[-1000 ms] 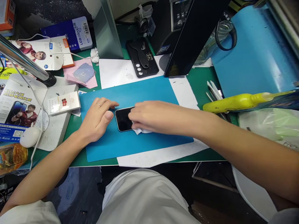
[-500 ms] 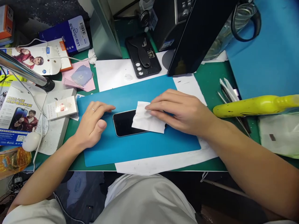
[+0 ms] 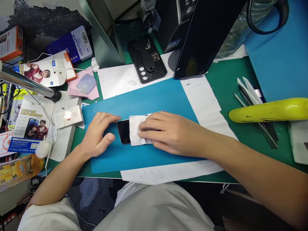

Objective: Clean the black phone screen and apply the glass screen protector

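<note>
A smartphone (image 3: 124,132) with a dark screen lies face up on the blue mat (image 3: 144,160). Over its middle is a white wipe (image 3: 135,130), pressed against the screen by the fingers of my right hand (image 3: 170,131). That hand and the wipe hide most of the phone's right part. My left hand (image 3: 99,133) rests on the mat at the phone's left end, thumb and fingers apart. Its index fingertip is close to the phone's upper left corner; I cannot tell if it touches. Nothing is in this hand.
Behind the mat lie a black phone case (image 3: 147,59) and a leaning dark screen (image 3: 204,41). Boxes, a white cigarette-sized pack (image 3: 68,117) and a metal lamp pole (image 3: 29,81) crowd the left. On the right are tweezers (image 3: 249,91) and a yellow-green bottle (image 3: 267,110).
My right hand has slid the wipe left and slightly toward me along the phone screen. My left hand keeps its place by the phone's left end. The view has shifted a little.
</note>
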A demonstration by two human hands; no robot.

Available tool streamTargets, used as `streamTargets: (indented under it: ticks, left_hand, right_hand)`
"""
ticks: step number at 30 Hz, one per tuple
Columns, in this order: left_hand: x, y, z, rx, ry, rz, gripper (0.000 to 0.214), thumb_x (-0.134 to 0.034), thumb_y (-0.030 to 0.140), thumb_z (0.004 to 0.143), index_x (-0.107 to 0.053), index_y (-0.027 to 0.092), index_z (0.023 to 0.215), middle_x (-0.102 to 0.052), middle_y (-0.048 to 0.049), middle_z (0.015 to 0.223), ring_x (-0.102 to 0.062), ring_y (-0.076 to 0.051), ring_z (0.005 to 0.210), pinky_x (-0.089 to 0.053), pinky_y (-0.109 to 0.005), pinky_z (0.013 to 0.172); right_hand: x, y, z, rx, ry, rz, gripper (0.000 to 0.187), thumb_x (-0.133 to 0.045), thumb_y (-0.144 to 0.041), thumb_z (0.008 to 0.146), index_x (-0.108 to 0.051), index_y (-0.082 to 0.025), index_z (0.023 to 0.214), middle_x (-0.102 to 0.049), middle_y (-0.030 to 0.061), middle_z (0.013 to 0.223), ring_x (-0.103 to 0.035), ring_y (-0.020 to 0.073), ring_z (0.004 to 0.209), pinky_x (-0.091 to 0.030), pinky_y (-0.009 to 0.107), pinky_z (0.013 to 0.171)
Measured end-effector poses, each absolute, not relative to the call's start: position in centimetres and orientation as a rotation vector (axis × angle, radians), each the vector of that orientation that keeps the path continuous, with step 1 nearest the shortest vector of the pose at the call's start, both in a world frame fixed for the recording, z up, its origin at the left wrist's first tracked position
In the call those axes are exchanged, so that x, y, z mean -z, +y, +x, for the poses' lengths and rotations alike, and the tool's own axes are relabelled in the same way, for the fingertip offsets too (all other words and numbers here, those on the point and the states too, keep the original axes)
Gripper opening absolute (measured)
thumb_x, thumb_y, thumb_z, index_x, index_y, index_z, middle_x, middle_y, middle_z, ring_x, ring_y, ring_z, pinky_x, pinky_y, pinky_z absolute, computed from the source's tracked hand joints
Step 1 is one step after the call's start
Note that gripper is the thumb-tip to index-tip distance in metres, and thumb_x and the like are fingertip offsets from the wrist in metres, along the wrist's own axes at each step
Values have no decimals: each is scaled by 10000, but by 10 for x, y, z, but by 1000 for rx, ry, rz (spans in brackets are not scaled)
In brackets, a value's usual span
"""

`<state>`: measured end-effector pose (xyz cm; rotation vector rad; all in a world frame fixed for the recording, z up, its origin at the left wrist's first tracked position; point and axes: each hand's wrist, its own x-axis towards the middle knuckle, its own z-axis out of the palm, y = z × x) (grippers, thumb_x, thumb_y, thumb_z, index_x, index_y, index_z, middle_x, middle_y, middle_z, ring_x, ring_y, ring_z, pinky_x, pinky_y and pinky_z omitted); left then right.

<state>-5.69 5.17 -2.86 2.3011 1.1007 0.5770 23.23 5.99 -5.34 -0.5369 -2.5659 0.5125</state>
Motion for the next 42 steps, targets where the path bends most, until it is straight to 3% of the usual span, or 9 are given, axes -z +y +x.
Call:
streamTargets:
  ticks: [7, 11, 15, 19, 22, 26, 32, 39, 42]
  left_hand:
    - [25, 48, -54, -568, 885, 2534, 495, -455, 585, 1035, -641, 206, 1295, -696, -130, 1143, -624, -257, 945, -469, -440, 880]
    - [22, 44, -49, -531, 709, 2659, 473, -518, 540, 1021, -610, 213, 1350, -723, -132, 1235, -635, -290, 1121, -491, -444, 952]
    - [24, 37, -39, -387, 584, 2783, 655, -440, 576, 1048, -454, 116, 1515, -635, -173, 1453, -544, -315, 1377, -393, -481, 1179]
    - [27, 33, -34, -94, 576, 2878, 793, -304, 666, 1047, -401, 66, 1557, -444, -178, 1625, -337, -328, 1561, -215, -504, 1300]
    - [28, 32, -40, -42, 648, 2905, 784, -320, 678, 1038, -412, 103, 1563, -460, -167, 1618, -383, -333, 1539, -279, -509, 1282]
    - [28, 34, -46, -259, 749, 2912, 721, -374, 647, 1044, -449, 131, 1541, -540, -184, 1553, -484, -331, 1473, -409, -498, 1209]
    - [29, 34, -36, -31, 626, 2883, 802, -315, 657, 1047, -284, 108, 1632, -372, -187, 1661, -290, -319, 1582, -280, -517, 1290]
    - [2, 22, -39, 78, 796, 2910, 646, -366, 587, 1065, -544, 131, 1487, -566, -178, 1531, -541, -349, 1419, -396, -554, 1214]
    - [-1, 15, -29, 81, 923, 2891, 686, -331, 599, 1068, -527, 98, 1494, -529, -192, 1560, -499, -352, 1455, -398, -541, 1213]
  right_hand:
    - [50, 57, 228, -446, -2594, -495, 322, -505, -66, 928, -727, -172, 1135, -751, 109, 1189, -657, 267, 1126, -541, 453, 951]
    - [48, 55, 231, -383, -2579, -501, 306, -498, -93, 941, -730, -172, 1124, -750, 120, 1148, -664, 264, 1058, -544, 445, 888]
    - [47, 59, 242, -334, -2421, -683, 336, -516, -114, 947, -701, -219, 1206, -735, 118, 1191, -648, 273, 1037, -531, 447, 839]
    - [51, 65, 241, -320, -2163, -813, 326, -511, -60, 932, -725, -218, 1120, -741, 101, 1046, -653, 254, 937, -541, 439, 833]
    - [57, 71, 238, -357, -2038, -879, 342, -497, -78, 945, -745, -253, 1102, -747, 70, 1026, -668, 244, 924, -556, 454, 839]
    - [62, 76, 238, -424, -1960, -998, 329, -505, -123, 954, -769, -274, 1080, -757, 60, 1030, -679, 258, 977, -557, 487, 876]
    - [65, 82, 238, -467, -1936, -1032, 320, -491, -158, 965, -775, -260, 1072, -751, 70, 1051, -667, 267, 1004, -556, 504, 896]
    - [65, 82, 237, -539, -1929, -1022, 331, -468, -175, 976, -777, -258, 1061, -739, 82, 1055, -636, 284, 1015, -537, 527, 908]
    - [65, 82, 236, -557, -1930, -990, 327, -471, -177, 973, -775, -261, 1060, -736, 79, 1052, -627, 286, 1027, -530, 531, 924]
